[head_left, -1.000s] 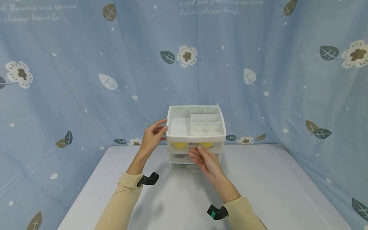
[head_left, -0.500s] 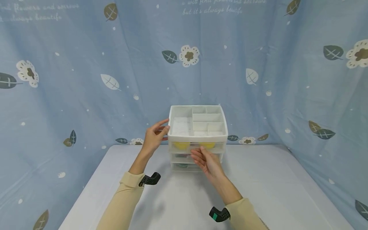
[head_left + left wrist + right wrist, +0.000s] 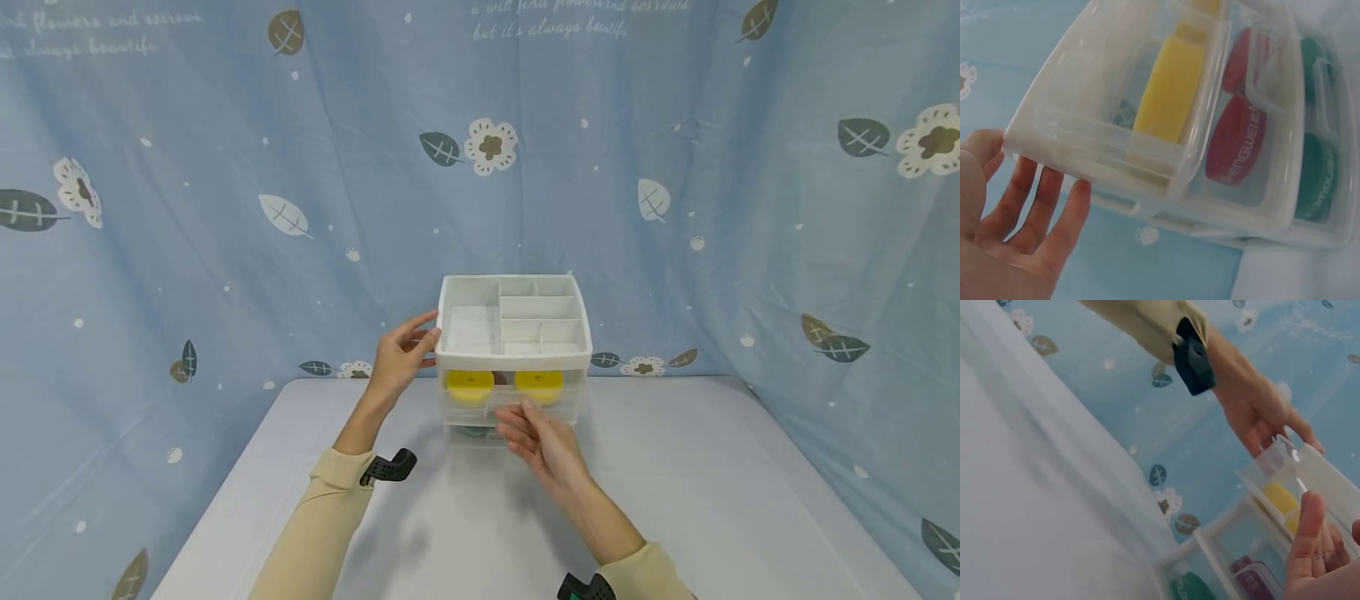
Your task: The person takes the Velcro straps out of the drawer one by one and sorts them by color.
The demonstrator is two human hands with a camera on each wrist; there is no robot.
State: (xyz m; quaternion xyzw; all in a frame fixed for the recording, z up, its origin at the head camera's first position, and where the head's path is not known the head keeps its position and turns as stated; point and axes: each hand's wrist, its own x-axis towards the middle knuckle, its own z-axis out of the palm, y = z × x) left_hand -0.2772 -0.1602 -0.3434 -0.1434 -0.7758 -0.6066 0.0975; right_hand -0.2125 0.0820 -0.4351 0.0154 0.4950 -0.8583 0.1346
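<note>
– How is the right hand (image 3: 551, 446) placed?
– Its fingers are held fairly straight at the front of the pulled-out top drawer (image 3: 465, 412); contact cannot be told. Two yellow round pieces (image 3: 470, 385) are seen inside.
– And the left hand (image 3: 397, 358)?
– Its fingers are spread against the left side of the white drawer unit (image 3: 513, 363), which is set on the table (image 3: 697, 475) before a curtain (image 3: 480, 217).

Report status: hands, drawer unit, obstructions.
Left hand touching drawer unit, left side. Right hand at front of top drawer. Drawer partly open. No obstruction visible.
</note>
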